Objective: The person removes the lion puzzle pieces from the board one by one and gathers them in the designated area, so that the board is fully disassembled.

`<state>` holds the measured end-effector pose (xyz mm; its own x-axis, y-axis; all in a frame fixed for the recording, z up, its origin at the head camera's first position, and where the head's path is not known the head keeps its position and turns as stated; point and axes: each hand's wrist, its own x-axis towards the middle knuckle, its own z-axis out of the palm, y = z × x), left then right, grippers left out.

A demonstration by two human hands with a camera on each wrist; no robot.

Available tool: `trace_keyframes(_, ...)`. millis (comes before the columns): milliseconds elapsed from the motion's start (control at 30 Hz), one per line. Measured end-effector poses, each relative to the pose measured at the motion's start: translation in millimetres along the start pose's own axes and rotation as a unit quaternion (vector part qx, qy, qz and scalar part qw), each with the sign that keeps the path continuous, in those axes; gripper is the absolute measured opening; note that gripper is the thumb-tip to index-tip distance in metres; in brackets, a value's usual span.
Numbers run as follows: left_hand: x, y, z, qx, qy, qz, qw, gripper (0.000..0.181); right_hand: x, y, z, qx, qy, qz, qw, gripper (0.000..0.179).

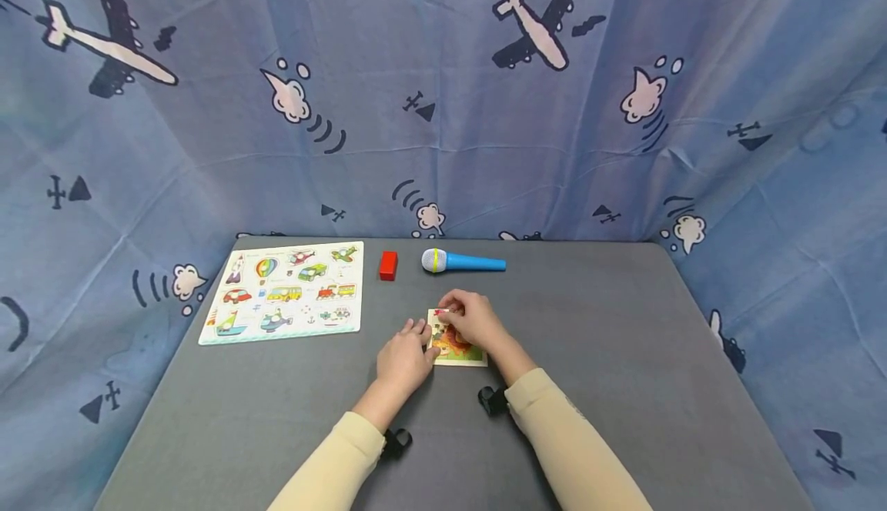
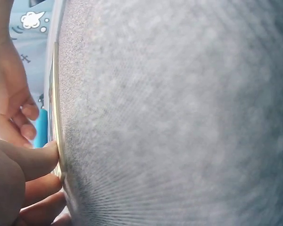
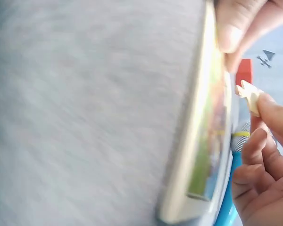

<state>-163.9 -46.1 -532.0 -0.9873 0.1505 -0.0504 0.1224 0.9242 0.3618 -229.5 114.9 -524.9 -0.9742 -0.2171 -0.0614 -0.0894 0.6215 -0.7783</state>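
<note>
A small wooden picture board (image 1: 463, 353) with a colourful animal scene lies on the grey table between the two hands. My left hand (image 1: 404, 357) rests at its left side, with the thumb (image 2: 42, 157) and fingers touching its edge. Over the board's upper part, my right hand (image 1: 474, 320) pinches a small cream piece (image 3: 250, 98) with a jagged outline between thumb and fingertip. In the right wrist view the piece is clear of the board. The right hand covers the board's upper right in the head view.
A white vehicle-picture puzzle board (image 1: 282, 315) lies at the back left. Beyond the hands are a red block (image 1: 388, 265) and a blue toy microphone (image 1: 474, 262). A blue curtain (image 1: 443, 111) hangs behind the table (image 1: 589, 326).
</note>
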Motion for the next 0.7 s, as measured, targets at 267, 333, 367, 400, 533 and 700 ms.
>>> trace_keyframes(267, -0.8, -1.2, 2.1, -0.006, -0.002, -0.012, 0.9999, 0.050, -1.5, 2.7, -23.4, 0.032, 0.017, -0.009, 0.9993, 0.013)
trace_keyframes(333, -1.1, -1.0, 2.5, -0.006, -0.004, -0.015, 0.9999, 0.051, -1.7, 6.6, -31.0, 0.034, 0.023, -0.009, 0.9991, 0.014)
trace_keyframes(367, -1.4, -0.8, 2.5, -0.006, -0.005, -0.016, 0.9998, 0.051, -2.1, 8.6, -35.0, 0.034, 0.025, -0.008, 0.9991, 0.014)
trace_keyframes(400, -1.5, -0.5, 2.3, -0.005, -0.006, -0.017, 0.9998, 0.051, -2.5, 10.2, -39.2, 0.033, 0.028, -0.005, 0.9990, 0.015)
trace_keyframes(533, -1.5, 0.4, 1.2, -0.009, -0.004, -0.017, 0.9998, 0.052, -4.0, 17.9, -54.4, 0.035, 0.038, -0.003, 0.9987, 0.016)
trace_keyframes(700, -0.9, 0.9, 0.3, -0.013, -0.003, -0.012, 0.9998, 0.052, -5.4, 29.1, -68.0, 0.030, 0.044, -0.002, 0.9986, 0.017)
